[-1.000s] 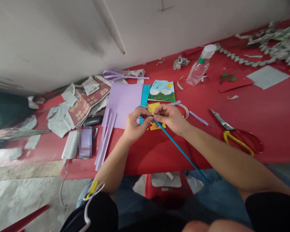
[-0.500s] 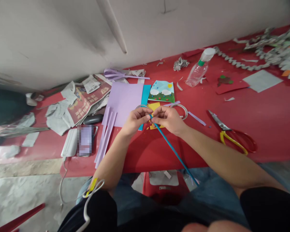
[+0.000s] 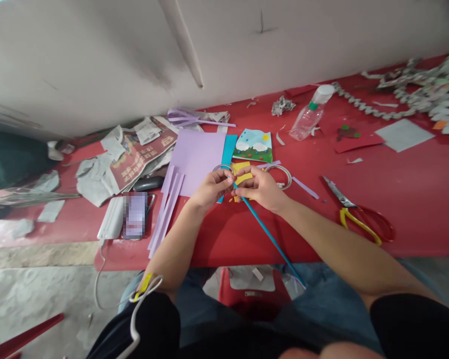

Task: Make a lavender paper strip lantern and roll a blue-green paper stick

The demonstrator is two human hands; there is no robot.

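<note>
My left hand (image 3: pixel 210 188) and my right hand (image 3: pixel 261 187) meet over the red table (image 3: pixel 396 194), both pinching the top end of a long blue paper strip (image 3: pixel 271 238). The strip runs down to the right, past the table's front edge towards my lap. Under my hands lie a yellow paper piece (image 3: pixel 242 177) and a blue sheet (image 3: pixel 228 148). A lilac sheet (image 3: pixel 196 157) with cut lilac strips (image 3: pixel 167 212) lies just left of my left hand. Two tape rings (image 3: pixel 280 174) sit behind my hands.
Scissors (image 3: pixel 353 214) with yellow and red handles lie to the right. A small landscape collage card (image 3: pixel 255 144), a plastic bottle (image 3: pixel 310 113), torn newspaper (image 3: pixel 129 157), a phone (image 3: pixel 135 215) and a woven paper chain (image 3: pixel 407 92) are on the table. A red stool (image 3: pixel 252 294) stands below.
Both hands stay pinched on the blue strip's end with small finger shifts. The view has tilted a little, so everything sits slightly lower in the picture.
</note>
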